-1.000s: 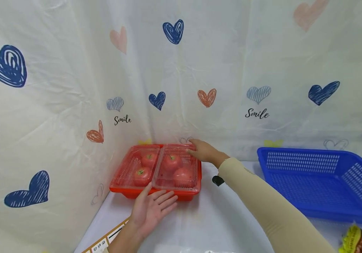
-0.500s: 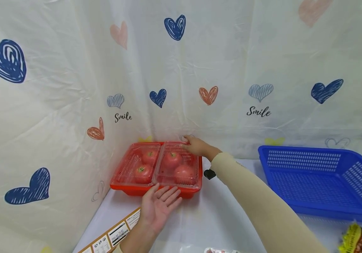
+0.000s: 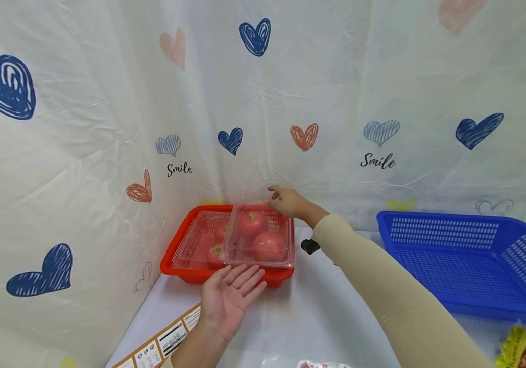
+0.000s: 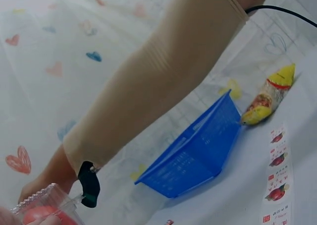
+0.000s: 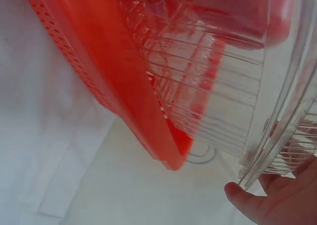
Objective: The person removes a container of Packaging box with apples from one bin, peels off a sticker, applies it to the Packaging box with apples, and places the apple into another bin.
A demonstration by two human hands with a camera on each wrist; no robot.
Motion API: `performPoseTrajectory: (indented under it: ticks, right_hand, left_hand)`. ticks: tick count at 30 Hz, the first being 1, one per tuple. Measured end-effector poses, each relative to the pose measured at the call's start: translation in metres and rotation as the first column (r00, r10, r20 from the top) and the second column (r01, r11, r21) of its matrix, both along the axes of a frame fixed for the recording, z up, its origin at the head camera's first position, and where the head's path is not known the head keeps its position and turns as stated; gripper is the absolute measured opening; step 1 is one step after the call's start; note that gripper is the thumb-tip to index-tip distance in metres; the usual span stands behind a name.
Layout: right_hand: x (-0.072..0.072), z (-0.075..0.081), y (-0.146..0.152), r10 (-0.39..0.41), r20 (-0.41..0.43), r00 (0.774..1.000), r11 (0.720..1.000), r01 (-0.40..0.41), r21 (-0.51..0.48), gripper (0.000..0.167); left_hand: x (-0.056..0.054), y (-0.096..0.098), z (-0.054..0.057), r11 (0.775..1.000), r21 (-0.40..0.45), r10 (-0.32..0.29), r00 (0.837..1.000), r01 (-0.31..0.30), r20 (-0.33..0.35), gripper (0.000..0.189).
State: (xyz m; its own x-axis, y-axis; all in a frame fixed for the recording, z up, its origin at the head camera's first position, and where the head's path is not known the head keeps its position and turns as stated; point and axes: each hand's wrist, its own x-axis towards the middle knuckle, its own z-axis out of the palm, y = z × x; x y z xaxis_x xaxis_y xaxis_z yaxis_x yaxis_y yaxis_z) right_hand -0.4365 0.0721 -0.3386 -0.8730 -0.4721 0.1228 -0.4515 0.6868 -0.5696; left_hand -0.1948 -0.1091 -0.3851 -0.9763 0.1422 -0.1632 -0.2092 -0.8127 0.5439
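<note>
A clear plastic clamshell box (image 3: 246,256) with round red fruits (image 3: 269,244), which look like tomatoes, is raised a little above the red basket (image 3: 194,277). My right hand (image 3: 290,202) grips its far right edge; in the right wrist view the thumb (image 5: 242,197) and fingers pinch the clear rim. Palm up, my left hand (image 3: 228,301) has its straight fingers at the front of the box; whether they touch it I cannot tell. A second clear box (image 3: 185,250) with similar fruits lies in the basket's left side, partly covered by the raised one.
A blue basket (image 3: 456,273) stands to the right. In front of it lies a yellow-ended packet (image 3: 522,347). A printed cardboard strip (image 3: 157,342) runs by my left forearm. A strip of fruit labels (image 4: 277,185) lies on the table. A heart-patterned curtain (image 3: 318,102) closes the back and left.
My right hand has raised the right-hand box out of the red basket and tilted it slightly. My left hand has shifted right along the basket's front, its palm still up.
</note>
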Motion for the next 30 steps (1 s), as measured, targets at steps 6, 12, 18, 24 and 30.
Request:
performPoseTrajectory:
  ticks: [6,12,18,24,30]
  right_hand:
    - [0.010,0.012,0.006,-0.001,0.020,1.000,1.000,0.001,-0.004,0.064]
    - [0.020,0.020,0.021,-0.016,0.003,1.000,1.000,0.016,-0.019,0.062]
    - [0.034,0.023,0.046,-0.061,-0.011,0.998,0.998,0.061,-0.015,0.061]
    - [0.049,0.020,0.076,-0.106,0.024,0.994,0.992,0.107,-0.073,0.059]
    - [0.061,0.018,0.094,-0.169,0.043,0.985,0.970,0.174,-0.172,0.051]
  left_hand:
    - [0.009,0.000,0.014,0.999,0.019,-0.031,1.000,0.031,-0.005,0.067]
    - [0.016,0.002,0.021,0.998,0.042,-0.053,0.999,0.053,-0.003,0.063]
    - [0.018,0.002,0.020,0.995,0.011,-0.102,0.994,0.102,-0.036,0.064]
    - [0.017,-0.003,0.021,0.977,-0.088,-0.200,0.979,0.196,-0.043,0.063]
    - [0.016,-0.002,0.020,0.951,-0.172,-0.263,0.964,0.256,-0.020,0.057]
